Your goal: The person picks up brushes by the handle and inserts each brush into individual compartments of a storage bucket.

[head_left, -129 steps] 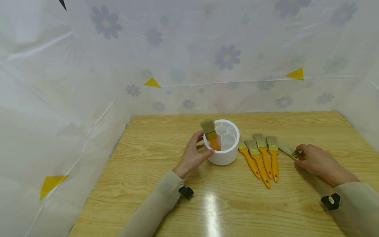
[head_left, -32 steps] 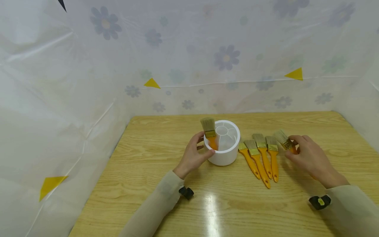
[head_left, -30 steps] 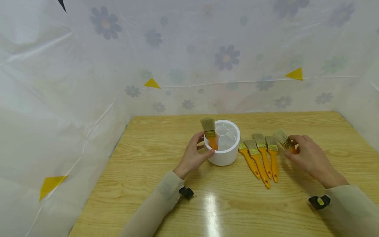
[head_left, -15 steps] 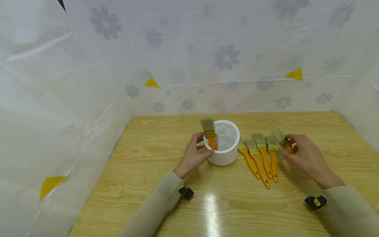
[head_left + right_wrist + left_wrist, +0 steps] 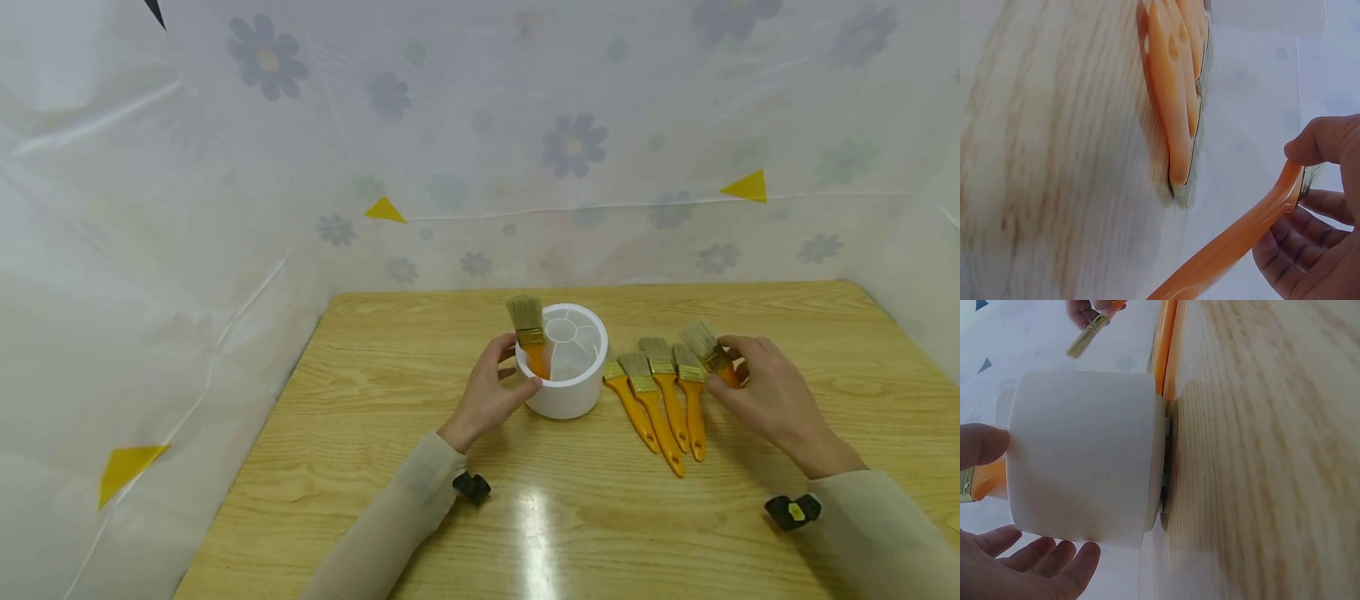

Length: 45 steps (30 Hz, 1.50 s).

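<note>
You're working in front of white sheeting point(image 5: 480, 83), faded flowers showing on its far side. A wood-grain surface point(image 5: 375, 400) is filling most of the near half, with a bright glare streak near the middle. Your cream sleeves point(image 5: 397, 517) are coming in from near left and near right. Your right hand point(image 5: 776, 396) is pinching a brush point(image 5: 708, 350) around its neck, holding it above the surface, bristles pointing far left, orange handle slanting back under your palm. Your left hand point(image 5: 487, 392) is gripping the white holder point(image 5: 566, 402) from the left, thumb sitting at the rim and fingers lying along the side. That holder is standing upright near the middle, its dividers and central ring showing inside. Four orange-handled brushes point(image 5: 673, 408) are lying in a row right of it, bristles far, handles near; can't tell if the leftmost is touching the holder. Another brush point(image 5: 532, 336) is leaning bristles up at the holder's left side; its exact compartment isn't showing. Yellow triangles point(image 5: 747, 187) are marking the sheeting. Small black mounts point(image 5: 472, 488) are sitting at your wrists.
</note>
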Available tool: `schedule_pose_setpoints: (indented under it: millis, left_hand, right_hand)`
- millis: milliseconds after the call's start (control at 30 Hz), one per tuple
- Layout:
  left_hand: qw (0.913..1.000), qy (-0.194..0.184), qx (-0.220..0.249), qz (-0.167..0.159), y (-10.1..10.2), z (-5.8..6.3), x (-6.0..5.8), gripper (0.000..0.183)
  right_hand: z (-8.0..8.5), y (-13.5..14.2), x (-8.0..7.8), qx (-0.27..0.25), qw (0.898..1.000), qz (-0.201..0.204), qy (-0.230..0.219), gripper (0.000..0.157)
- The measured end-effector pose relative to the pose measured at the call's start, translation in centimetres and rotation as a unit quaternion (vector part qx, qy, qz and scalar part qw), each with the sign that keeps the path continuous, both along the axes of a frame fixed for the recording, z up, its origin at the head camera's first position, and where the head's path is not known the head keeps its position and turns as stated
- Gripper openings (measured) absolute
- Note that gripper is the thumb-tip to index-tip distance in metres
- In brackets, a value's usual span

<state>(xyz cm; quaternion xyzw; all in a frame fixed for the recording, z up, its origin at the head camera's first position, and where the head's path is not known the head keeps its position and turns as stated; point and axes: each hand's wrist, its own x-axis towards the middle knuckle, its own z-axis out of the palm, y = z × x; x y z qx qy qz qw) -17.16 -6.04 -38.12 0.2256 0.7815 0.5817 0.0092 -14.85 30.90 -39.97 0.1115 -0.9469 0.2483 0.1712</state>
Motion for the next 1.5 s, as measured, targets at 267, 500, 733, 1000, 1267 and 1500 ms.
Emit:
schedule_pose_setpoints:
  millis: [267,500,733,1000,1267,1500]
  left_hand:
    - [1.0,0.0,-0.007,0.002,0.0,0.0,0.0,0.062]
    - [1.0,-0.003,-0.005,0.004,0.0,-1.8,-1.1,0.066]
    - [0.9998,0.007,-0.011,0.014,-0.2,-3.7,-2.1,0.067]
    - [0.9996,0.013,-0.017,0.02,-0.1,-3.7,-2.2,0.067]
    - [0.9995,0.013,-0.021,0.022,-0.2,-3.8,-2.2,0.066]
    - [0.9995,0.013,-0.02,0.02,-0.2,-3.8,-2.2,0.066]
  right_hand:
    - [0.2,-0.6,-0.3,-0.008,1.0,0.003,0.007,0.055]
    - [0.3,-1.3,-0.7,-0.013,0.999,0.012,0.028,0.053]
    - [0.5,-1.8,-0.9,-0.019,0.999,0.012,0.033,0.053]
    - [0.7,-2.5,-0.9,-0.025,0.999,0.011,0.024,0.053]
    - [1.1,-3.2,-1.3,-0.028,0.999,0.02,0.031,0.053]
    - [1.3,-3.7,-1.6,-0.031,0.999,0.024,0.038,0.052]
